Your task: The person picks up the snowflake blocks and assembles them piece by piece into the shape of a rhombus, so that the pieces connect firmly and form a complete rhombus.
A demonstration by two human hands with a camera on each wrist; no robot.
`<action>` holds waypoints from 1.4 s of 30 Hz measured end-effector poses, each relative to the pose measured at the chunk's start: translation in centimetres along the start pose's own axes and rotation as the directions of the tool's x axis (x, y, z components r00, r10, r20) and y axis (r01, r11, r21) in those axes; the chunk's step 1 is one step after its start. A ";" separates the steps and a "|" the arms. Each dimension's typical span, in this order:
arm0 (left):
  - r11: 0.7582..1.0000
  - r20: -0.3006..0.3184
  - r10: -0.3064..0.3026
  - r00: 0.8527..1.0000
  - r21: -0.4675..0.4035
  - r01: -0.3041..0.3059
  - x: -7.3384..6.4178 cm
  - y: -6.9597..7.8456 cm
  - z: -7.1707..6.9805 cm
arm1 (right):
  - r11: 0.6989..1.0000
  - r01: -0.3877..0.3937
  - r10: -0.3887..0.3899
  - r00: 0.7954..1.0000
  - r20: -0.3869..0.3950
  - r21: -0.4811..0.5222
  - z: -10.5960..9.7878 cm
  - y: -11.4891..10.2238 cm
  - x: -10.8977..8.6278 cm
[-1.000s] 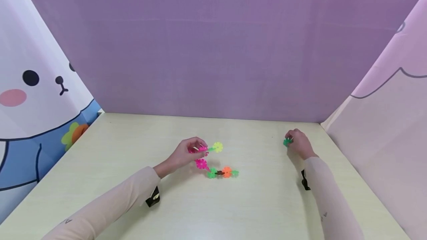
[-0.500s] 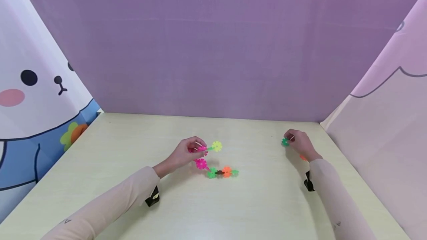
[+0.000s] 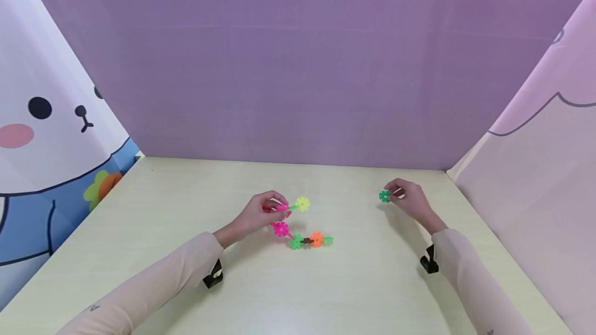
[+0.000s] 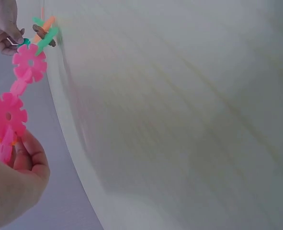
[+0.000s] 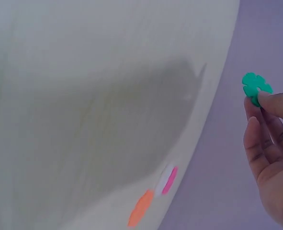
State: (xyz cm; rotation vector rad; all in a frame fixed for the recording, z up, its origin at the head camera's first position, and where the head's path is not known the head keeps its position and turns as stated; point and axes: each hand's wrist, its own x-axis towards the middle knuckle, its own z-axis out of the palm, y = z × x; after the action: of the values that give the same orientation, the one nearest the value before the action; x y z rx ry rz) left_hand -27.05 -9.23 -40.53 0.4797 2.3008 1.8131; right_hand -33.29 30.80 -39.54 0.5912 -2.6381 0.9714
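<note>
My left hand [image 3: 256,217] grips a chain of interlocking plastic flower discs by its upper part, between thumb and fingers. A yellow disc [image 3: 302,203] tips the upper end. Below the hand, a pink disc [image 3: 281,229] leads to a green disc [image 3: 296,242], a brown one, an orange disc [image 3: 316,239] and a light green end disc. In the left wrist view, two large pink discs [image 4: 8,116] show near the fingers, with some orange partly hidden behind them. Further right, my right hand [image 3: 411,201] pinches a single dark green flower disc [image 5: 256,87] above the table.
Loose pieces lie on the pale table [image 3: 354,288]: an orange disc [image 5: 141,208] and a pink one [image 5: 169,180] beside a whitish piece. A purple backdrop [image 3: 298,76] rises behind the table's far edge. Printed cloth panels flank both sides.
My right hand has moved left with the dark green disc, which now shows more clearly at the fingertips. The left hand and the chain stay nearly still.
</note>
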 end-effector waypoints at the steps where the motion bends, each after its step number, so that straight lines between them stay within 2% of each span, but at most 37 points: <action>1: 1.000 0.004 0.004 1.000 0.000 -0.004 0.0 0.0 0.0 | 1.000 0.010 -0.010 1.000 0.000 0.010 0.2 -0.4 0.0; 13: 1.000 0.008 0.020 1.000 -0.012 -0.020 -0.1 0.1 0.0 | 0.994 0.063 -0.070 0.995 0.066 0.092 3.1 -4.8 -0.1; 20: 1.000 -0.009 -0.010 1.000 -0.007 0.010 -0.2 0.4 0.1 | 0.985 0.083 -0.097 0.992 0.082 0.154 4.7 -7.5 -0.3; 24: 1.000 -0.011 -0.001 1.000 -0.001 0.001 -0.2 0.3 0.1 | 0.979 0.084 -0.101 0.991 0.085 0.184 5.4 -8.6 -0.4; 34: 0.999 0.007 0.048 0.999 -0.017 -0.048 -0.1 0.3 0.2 | 0.970 0.074 -0.090 0.994 0.058 0.232 7.1 -10.9 -0.6; 42: 0.999 -0.008 0.022 1.000 0.024 -0.022 -0.1 0.2 0.3 | 0.952 0.076 -0.082 0.997 0.008 0.298 6.6 -15.6 -1.2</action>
State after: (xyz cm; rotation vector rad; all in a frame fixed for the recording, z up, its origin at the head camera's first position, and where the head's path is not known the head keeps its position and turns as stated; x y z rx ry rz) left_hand -26.84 -8.94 -40.40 0.5037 2.3343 1.8025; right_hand -25.73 16.00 -36.25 0.7704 -2.4793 1.3563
